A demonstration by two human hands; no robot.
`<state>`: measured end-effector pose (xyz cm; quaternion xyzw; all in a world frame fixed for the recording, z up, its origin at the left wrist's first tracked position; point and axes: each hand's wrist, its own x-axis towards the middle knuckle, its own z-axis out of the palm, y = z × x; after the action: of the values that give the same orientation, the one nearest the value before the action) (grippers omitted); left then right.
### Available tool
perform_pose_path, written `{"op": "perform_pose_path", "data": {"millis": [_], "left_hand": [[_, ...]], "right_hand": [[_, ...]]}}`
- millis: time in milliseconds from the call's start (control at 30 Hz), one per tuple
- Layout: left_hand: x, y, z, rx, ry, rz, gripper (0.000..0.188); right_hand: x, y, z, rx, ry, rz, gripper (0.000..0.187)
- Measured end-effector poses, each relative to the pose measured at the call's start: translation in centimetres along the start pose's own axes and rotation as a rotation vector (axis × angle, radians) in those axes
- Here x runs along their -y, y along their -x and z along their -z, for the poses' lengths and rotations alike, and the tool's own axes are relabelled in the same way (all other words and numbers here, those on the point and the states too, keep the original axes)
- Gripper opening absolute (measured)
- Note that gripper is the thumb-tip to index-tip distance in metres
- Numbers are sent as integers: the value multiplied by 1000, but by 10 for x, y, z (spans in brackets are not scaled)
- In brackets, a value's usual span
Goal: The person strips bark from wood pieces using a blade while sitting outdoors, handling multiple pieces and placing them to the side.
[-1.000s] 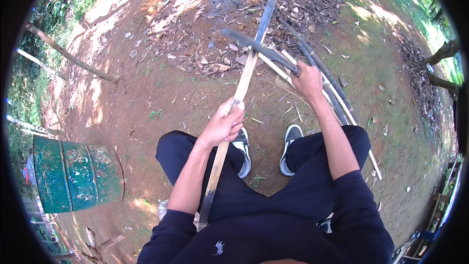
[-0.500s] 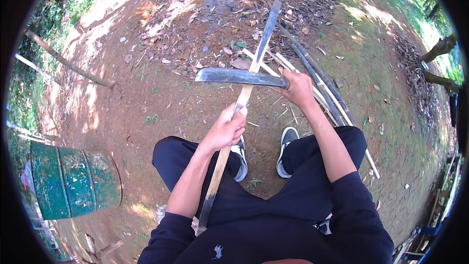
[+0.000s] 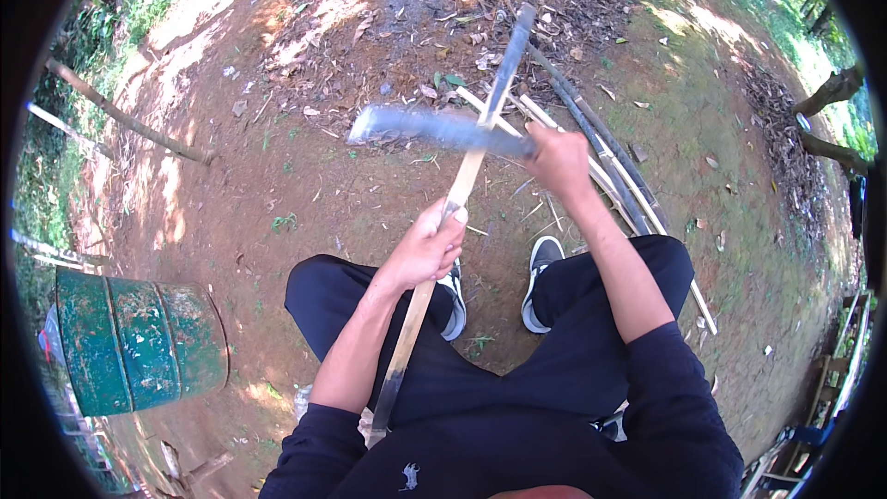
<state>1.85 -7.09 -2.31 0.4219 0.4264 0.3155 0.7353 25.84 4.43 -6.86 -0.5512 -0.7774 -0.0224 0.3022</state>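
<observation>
My left hand (image 3: 427,246) is closed around the middle of a long wooden strip (image 3: 467,177), pale along its middle and dark at both ends. The strip slants from my lap up and away to the right. My right hand (image 3: 559,164) grips the handle of a machete (image 3: 425,127), whose broad blade points left and is blurred by motion. The blade crosses over the strip beyond my left hand; whether it touches the wood I cannot tell. The handle itself is mostly hidden in my fist.
Several pale and dark strips (image 3: 610,162) lie on the ground beyond my right knee. A rusty green drum (image 3: 143,342) stands at the left. Dry leaves (image 3: 443,37) cover the soil ahead, and a thin pole (image 3: 129,117) leans at the far left.
The machete blade has shifted slightly left and tilted, its tip rising and its handle end dropping a little. My left hand and the strip stay nearly in place.
</observation>
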Motion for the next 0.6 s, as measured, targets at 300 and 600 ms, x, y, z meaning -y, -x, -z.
{"op": "perform_pose_path", "data": {"millis": [300, 600], "left_hand": [[1, -11, 3, 15, 97, -20, 21], [10, -11, 8, -58, -60, 97, 41]], "right_hand": [[-2, 15, 0, 164, -214, -339, 11], [28, 21, 2, 95, -111, 289, 29]]}}
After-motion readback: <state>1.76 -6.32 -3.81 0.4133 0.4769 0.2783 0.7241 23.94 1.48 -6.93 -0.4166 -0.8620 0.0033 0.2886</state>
